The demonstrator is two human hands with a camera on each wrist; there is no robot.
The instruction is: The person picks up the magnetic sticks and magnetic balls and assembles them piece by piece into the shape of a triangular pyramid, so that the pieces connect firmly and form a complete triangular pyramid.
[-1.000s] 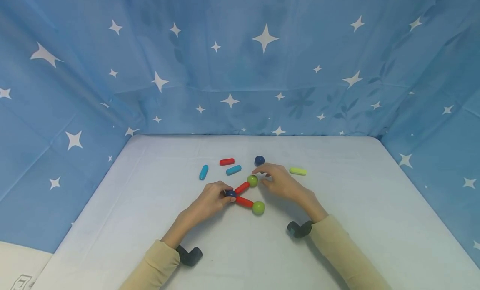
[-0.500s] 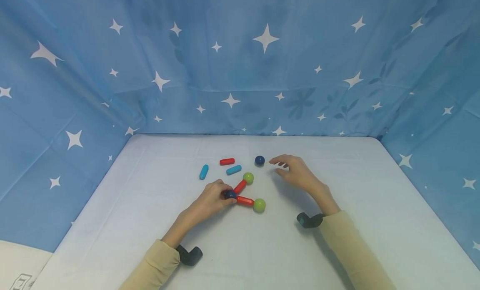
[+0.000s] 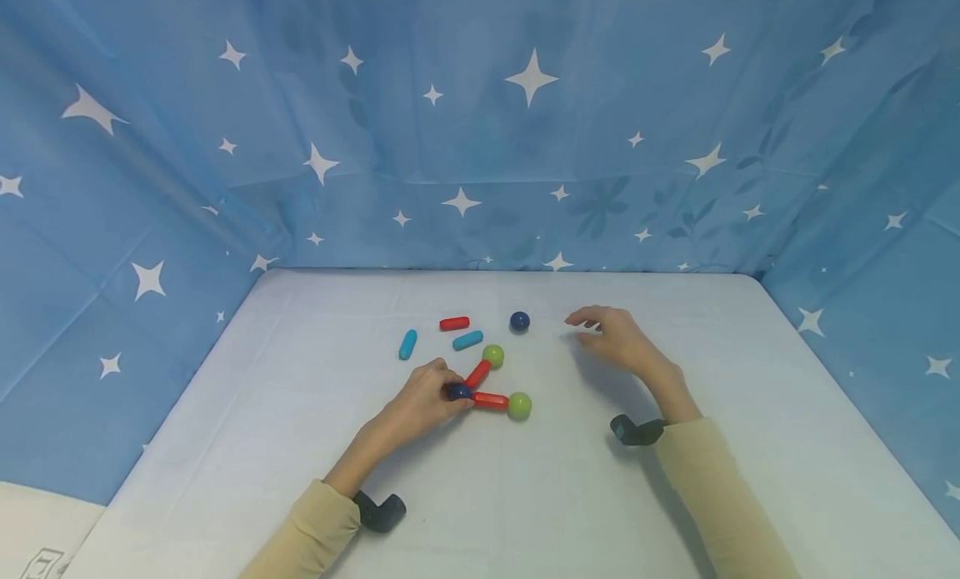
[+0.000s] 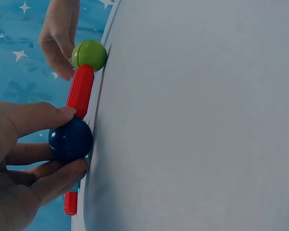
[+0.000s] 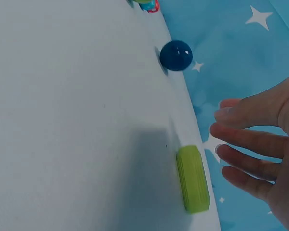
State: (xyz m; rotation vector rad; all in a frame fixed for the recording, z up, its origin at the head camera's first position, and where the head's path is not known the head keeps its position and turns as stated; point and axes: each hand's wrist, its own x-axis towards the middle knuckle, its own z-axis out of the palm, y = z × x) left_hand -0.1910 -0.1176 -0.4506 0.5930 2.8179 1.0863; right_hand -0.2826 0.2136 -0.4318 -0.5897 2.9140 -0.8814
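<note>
My left hand (image 3: pixel 426 396) pinches a dark blue ball (image 4: pixel 71 139) between thumb and fingers. From that ball two red rods (image 3: pixel 491 401) fan out in a V. Each rod ends in a green ball (image 3: pixel 519 406), the farther green ball (image 3: pixel 492 356) lying toward the back. My right hand (image 3: pixel 618 341) hovers over the table with its fingers loosely bent, holding nothing. Close to its fingers in the right wrist view lies a yellow-green rod (image 5: pixel 192 179), which the hand hides in the head view.
Behind the joined pieces lie a loose red rod (image 3: pixel 454 323), a light blue rod (image 3: pixel 468 340), a second light blue rod (image 3: pixel 407 344) and a loose dark blue ball (image 3: pixel 519 321). A blue star-patterned curtain (image 3: pixel 480 129) borders the white table (image 3: pixel 480 504).
My right hand has left the farther green ball and moved right, over the yellow-green rod. That green ball has swung slightly left, widening the V. The left hand keeps its hold.
</note>
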